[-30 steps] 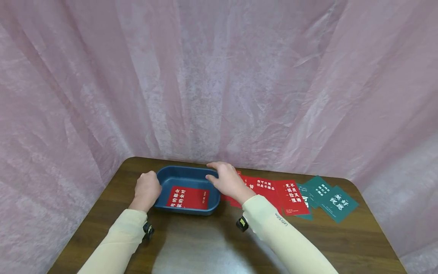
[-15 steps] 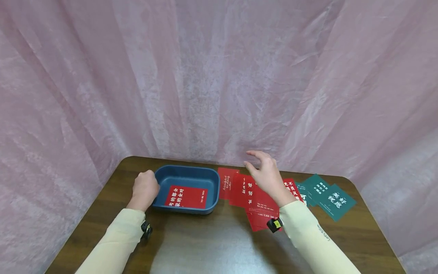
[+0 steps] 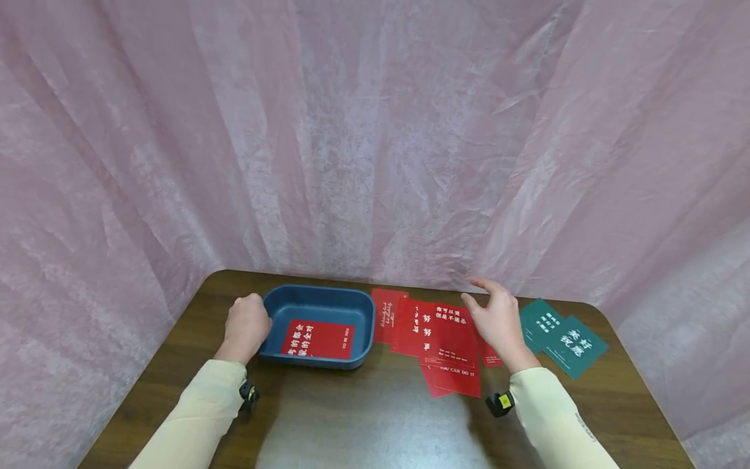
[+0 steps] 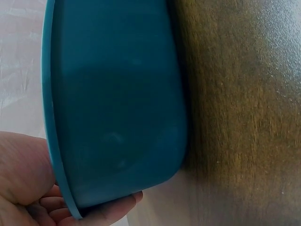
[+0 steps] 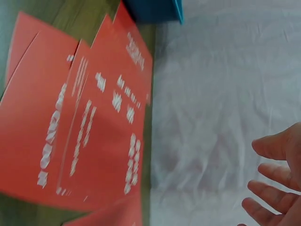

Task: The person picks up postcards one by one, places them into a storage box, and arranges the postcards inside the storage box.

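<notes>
A dark blue plastic basin (image 3: 368,355) sits on the table, and a red card (image 3: 328,340) with white lettering lies inside it. My left hand (image 3: 245,326) grips the basin's left rim; in the left wrist view its fingertips (image 4: 120,207) curl beneath the rim. My right hand (image 3: 498,322) hovers over the right part of the red cards (image 3: 451,332), thumb and index finger spread, nothing between them. In the right wrist view its relaxed fingers (image 5: 270,200) are apart from the cards. Beneath this hand, another red card (image 3: 489,355) is partly hidden.
Several overlapping green cards (image 3: 565,342) lie to the right of my right hand. A red card (image 3: 387,316) lies close beside the basin's right end. The wooden table (image 3: 351,423) ends at a pink curtain (image 3: 375,163) along the back.
My right hand has moved rightward from the basin's right rim, across the red cards, staying spread. My left hand keeps its grip on the basin. The red card inside stays put.
</notes>
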{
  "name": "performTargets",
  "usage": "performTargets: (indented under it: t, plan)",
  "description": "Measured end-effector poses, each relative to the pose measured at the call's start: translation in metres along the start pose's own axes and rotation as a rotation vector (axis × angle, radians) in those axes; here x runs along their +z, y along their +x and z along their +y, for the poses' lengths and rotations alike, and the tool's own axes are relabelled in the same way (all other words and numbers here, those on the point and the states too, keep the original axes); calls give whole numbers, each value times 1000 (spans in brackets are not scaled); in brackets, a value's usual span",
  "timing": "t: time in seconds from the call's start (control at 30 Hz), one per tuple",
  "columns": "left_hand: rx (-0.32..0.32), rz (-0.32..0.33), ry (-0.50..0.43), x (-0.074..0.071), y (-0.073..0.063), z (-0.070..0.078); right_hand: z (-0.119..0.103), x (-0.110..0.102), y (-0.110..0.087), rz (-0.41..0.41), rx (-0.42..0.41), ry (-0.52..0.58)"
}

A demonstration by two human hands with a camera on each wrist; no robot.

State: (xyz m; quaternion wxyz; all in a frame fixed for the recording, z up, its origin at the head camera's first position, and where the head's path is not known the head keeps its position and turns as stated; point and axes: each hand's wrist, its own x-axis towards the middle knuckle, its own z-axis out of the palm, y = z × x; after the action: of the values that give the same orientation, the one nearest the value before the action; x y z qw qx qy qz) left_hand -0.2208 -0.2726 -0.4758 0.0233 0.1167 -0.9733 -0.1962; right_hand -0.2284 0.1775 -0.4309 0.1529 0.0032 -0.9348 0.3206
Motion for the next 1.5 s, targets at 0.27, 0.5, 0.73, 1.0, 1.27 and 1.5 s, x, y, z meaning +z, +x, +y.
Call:
performTargets:
  t: [0.27, 0.5, 0.73, 1.0, 1.27, 1.5]
  plan:
    - [10, 11, -3, -2, 0, 0, 42, -9, -8, -49, 210, -25]
    - [8, -5, 1, -1, 0, 1, 67, -7, -16, -157, 313, -123]
    - [4, -10, 9, 0, 0, 1, 80, -3, -21, -302, 359, -216]
    - [12, -1, 10, 1, 1, 1, 84, 0, -19, -376, 366, -256]
    - [-2, -24, -6, 1, -1, 1, 85, 0, -18, -344, 367, -296]
    - [-24, -39, -14, -1, 0, 2, 87, 0, -13, -348, 409, -289]
